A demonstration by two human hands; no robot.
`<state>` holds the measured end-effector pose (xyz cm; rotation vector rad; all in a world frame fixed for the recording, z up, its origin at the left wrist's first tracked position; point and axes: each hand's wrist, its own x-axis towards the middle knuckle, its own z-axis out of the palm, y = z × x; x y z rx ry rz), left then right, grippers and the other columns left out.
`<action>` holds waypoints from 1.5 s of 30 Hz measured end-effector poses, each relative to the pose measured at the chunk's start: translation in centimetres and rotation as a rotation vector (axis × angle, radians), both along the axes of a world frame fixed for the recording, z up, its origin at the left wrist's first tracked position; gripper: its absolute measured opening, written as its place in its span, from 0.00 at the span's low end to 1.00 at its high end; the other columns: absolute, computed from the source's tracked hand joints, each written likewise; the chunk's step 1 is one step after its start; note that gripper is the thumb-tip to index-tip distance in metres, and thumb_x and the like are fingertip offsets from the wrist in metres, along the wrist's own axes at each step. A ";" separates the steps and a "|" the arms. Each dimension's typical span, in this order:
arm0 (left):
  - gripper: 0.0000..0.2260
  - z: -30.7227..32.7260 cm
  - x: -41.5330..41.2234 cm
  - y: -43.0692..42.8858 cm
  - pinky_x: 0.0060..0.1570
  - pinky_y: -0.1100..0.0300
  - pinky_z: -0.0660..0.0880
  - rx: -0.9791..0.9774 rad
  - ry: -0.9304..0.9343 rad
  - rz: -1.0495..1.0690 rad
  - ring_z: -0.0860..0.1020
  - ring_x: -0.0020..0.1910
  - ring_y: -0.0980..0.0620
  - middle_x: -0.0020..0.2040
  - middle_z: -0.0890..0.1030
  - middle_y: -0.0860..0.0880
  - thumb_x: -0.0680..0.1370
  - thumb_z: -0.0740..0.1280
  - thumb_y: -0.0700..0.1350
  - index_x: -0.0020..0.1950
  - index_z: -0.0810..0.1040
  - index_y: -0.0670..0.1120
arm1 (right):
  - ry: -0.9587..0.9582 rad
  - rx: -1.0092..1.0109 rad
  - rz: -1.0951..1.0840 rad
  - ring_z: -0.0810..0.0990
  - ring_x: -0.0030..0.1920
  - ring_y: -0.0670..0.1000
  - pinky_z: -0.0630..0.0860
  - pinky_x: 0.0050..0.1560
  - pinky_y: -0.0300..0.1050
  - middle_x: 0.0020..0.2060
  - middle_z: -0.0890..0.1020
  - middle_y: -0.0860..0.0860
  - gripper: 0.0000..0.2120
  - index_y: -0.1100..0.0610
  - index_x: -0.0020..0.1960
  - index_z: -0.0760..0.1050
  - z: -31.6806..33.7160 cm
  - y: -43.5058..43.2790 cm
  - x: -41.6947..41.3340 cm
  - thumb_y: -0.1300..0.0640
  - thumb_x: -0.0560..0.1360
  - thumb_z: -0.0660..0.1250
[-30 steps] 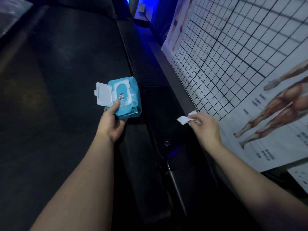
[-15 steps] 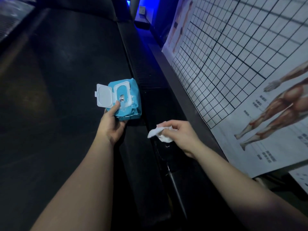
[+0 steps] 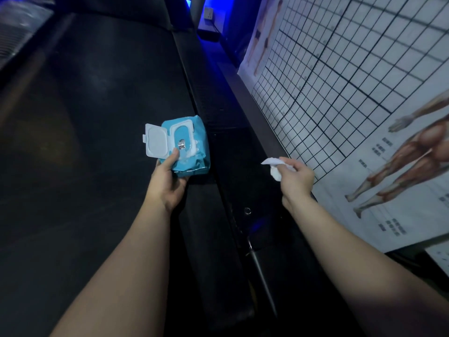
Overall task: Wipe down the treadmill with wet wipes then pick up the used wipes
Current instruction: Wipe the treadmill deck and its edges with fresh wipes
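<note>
My left hand (image 3: 168, 183) grips a teal pack of wet wipes (image 3: 192, 147) from below, thumb on its top; the white flip lid (image 3: 155, 140) stands open to the left. The pack hovers over the right edge of the dark treadmill belt (image 3: 97, 117). My right hand (image 3: 295, 177) pinches a crumpled white wipe (image 3: 274, 167) above the black side rail (image 3: 243, 166) of the treadmill, close to the wall.
A wall poster (image 3: 352, 81) with a black grid and anatomy figures runs along the right. A thin metal rod (image 3: 262, 280) lies low beside the rail. A wall socket (image 3: 208, 13) shows at the far end in blue light.
My right hand with the wipe swung left and down half a second ago, then went back right and up toward the wall. The left hand and pack barely moved.
</note>
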<state>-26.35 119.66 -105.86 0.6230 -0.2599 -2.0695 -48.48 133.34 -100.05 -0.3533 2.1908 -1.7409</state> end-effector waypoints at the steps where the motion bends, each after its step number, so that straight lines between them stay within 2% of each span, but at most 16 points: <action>1: 0.22 0.1 0.0 0.1 0.53 0.49 0.84 0.001 -0.005 0.007 0.84 0.63 0.44 0.67 0.83 0.42 0.83 0.68 0.40 0.77 0.72 0.45 | -0.013 -0.006 0.012 0.85 0.46 0.43 0.78 0.43 0.35 0.45 0.86 0.44 0.10 0.52 0.49 0.84 0.1 0.4 -0.1 0.64 0.73 0.70; 5: 0.19 1.2 0.5 0.1 0.52 0.50 0.84 0.038 -0.024 -0.003 0.85 0.61 0.45 0.65 0.84 0.43 0.84 0.67 0.41 0.75 0.74 0.44 | -0.009 -0.014 0.062 0.85 0.47 0.44 0.80 0.48 0.38 0.46 0.86 0.44 0.09 0.52 0.49 0.85 1.4 0.7 -0.3 0.64 0.72 0.71; 9: 0.19 3.0 1.0 -1.2 0.55 0.51 0.84 0.012 -0.105 -0.040 0.84 0.62 0.45 0.65 0.84 0.43 0.83 0.68 0.43 0.75 0.74 0.45 | -0.042 -0.034 0.143 0.85 0.48 0.44 0.78 0.45 0.35 0.48 0.86 0.47 0.09 0.54 0.50 0.85 3.6 -2.0 0.3 0.64 0.73 0.72; 12: 0.22 5.4 1.7 -3.2 0.56 0.49 0.84 -0.087 -0.243 -0.065 0.84 0.63 0.44 0.66 0.84 0.44 0.82 0.69 0.44 0.76 0.74 0.47 | -0.046 -0.053 0.302 0.85 0.45 0.43 0.78 0.42 0.33 0.43 0.87 0.47 0.09 0.55 0.48 0.86 5.3 -4.7 2.5 0.66 0.72 0.72; 15: 0.20 8.5 3.0 -5.0 0.60 0.46 0.80 -0.164 -0.358 -0.053 0.83 0.64 0.42 0.65 0.84 0.44 0.83 0.68 0.41 0.75 0.74 0.48 | -0.058 -0.075 0.415 0.85 0.41 0.43 0.77 0.37 0.32 0.41 0.87 0.47 0.08 0.54 0.47 0.85 7.3 -8.0 5.3 0.65 0.71 0.73; 18: 0.18 12.0 5.3 -5.8 0.52 0.48 0.84 -0.153 -0.387 -0.023 0.84 0.61 0.39 0.64 0.84 0.41 0.83 0.67 0.39 0.73 0.76 0.47 | -0.061 -0.068 0.493 0.86 0.43 0.46 0.79 0.39 0.34 0.43 0.87 0.49 0.09 0.54 0.51 0.85 9.8 -11.4 8.4 0.65 0.75 0.70; 21: 0.17 16.1 8.7 -5.5 0.42 0.51 0.84 -0.093 -0.360 0.057 0.86 0.52 0.41 0.62 0.85 0.39 0.82 0.67 0.39 0.71 0.77 0.47 | -0.067 -0.069 0.583 0.84 0.43 0.43 0.76 0.38 0.30 0.45 0.86 0.48 0.10 0.54 0.52 0.84 13.8 -14.3 12.3 0.65 0.76 0.68; 25: 0.16 20.9 14.2 -5.1 0.53 0.47 0.84 -0.040 -0.469 0.181 0.84 0.59 0.36 0.60 0.85 0.38 0.80 0.68 0.35 0.67 0.80 0.42 | -0.111 -0.027 0.595 0.83 0.44 0.43 0.78 0.42 0.32 0.45 0.86 0.48 0.09 0.53 0.51 0.84 19.9 -16.6 18.3 0.65 0.76 0.69; 28: 0.15 24.9 19.0 -3.9 0.58 0.44 0.82 0.022 -0.562 0.245 0.85 0.56 0.37 0.58 0.86 0.38 0.78 0.70 0.35 0.64 0.82 0.42 | -0.160 0.031 0.596 0.83 0.43 0.42 0.78 0.43 0.33 0.46 0.86 0.49 0.09 0.54 0.52 0.83 24.4 -17.4 23.3 0.65 0.77 0.68; 30: 0.15 27.4 22.4 -2.4 0.59 0.43 0.82 0.059 -0.608 0.278 0.85 0.56 0.38 0.57 0.87 0.40 0.77 0.71 0.35 0.63 0.83 0.45 | -0.188 0.071 0.620 0.82 0.40 0.41 0.79 0.41 0.32 0.42 0.84 0.47 0.10 0.55 0.52 0.83 27.3 -17.3 26.6 0.66 0.77 0.67; 33: 0.15 31.7 28.0 0.0 0.56 0.47 0.82 0.091 -0.670 0.313 0.85 0.53 0.41 0.57 0.87 0.42 0.77 0.71 0.35 0.62 0.83 0.47 | -0.216 0.165 0.661 0.83 0.45 0.43 0.80 0.48 0.36 0.45 0.84 0.46 0.10 0.54 0.53 0.83 31.4 -16.4 31.5 0.65 0.77 0.67; 36: 0.14 36.3 33.7 2.7 0.60 0.45 0.81 0.103 -0.681 0.352 0.85 0.53 0.42 0.57 0.87 0.42 0.78 0.71 0.35 0.62 0.82 0.46 | -0.235 0.214 0.716 0.82 0.39 0.40 0.77 0.41 0.32 0.45 0.85 0.49 0.10 0.55 0.51 0.82 36.0 -15.1 36.7 0.67 0.78 0.65; 37: 0.14 38.0 35.5 3.5 0.58 0.47 0.82 0.114 -0.668 0.374 0.86 0.52 0.43 0.56 0.87 0.42 0.79 0.71 0.35 0.64 0.82 0.45 | -0.235 0.235 0.734 0.80 0.35 0.39 0.76 0.37 0.30 0.42 0.84 0.49 0.10 0.57 0.50 0.81 37.5 -14.8 38.6 0.68 0.78 0.63; 39: 0.14 41.6 38.9 4.9 0.48 0.52 0.84 0.139 -0.615 0.427 0.87 0.45 0.47 0.51 0.88 0.44 0.80 0.69 0.34 0.64 0.81 0.43 | -0.229 0.273 0.769 0.77 0.28 0.39 0.72 0.28 0.26 0.35 0.80 0.48 0.10 0.61 0.49 0.79 40.7 -14.5 42.1 0.71 0.78 0.61; 41: 0.13 45.4 42.2 6.2 0.36 0.59 0.82 0.168 -0.591 0.485 0.86 0.38 0.50 0.46 0.88 0.46 0.80 0.68 0.33 0.64 0.80 0.44 | -0.211 0.292 0.806 0.77 0.31 0.40 0.70 0.25 0.27 0.35 0.80 0.48 0.09 0.63 0.53 0.79 44.3 -14.6 45.9 0.70 0.78 0.62; 45: 0.15 52.4 47.7 8.5 0.35 0.59 0.82 0.229 -0.541 0.607 0.86 0.39 0.50 0.47 0.88 0.46 0.80 0.68 0.34 0.65 0.80 0.45 | -0.167 0.314 0.933 0.76 0.31 0.41 0.70 0.25 0.27 0.35 0.80 0.48 0.10 0.60 0.51 0.80 51.1 -14.7 53.3 0.70 0.78 0.62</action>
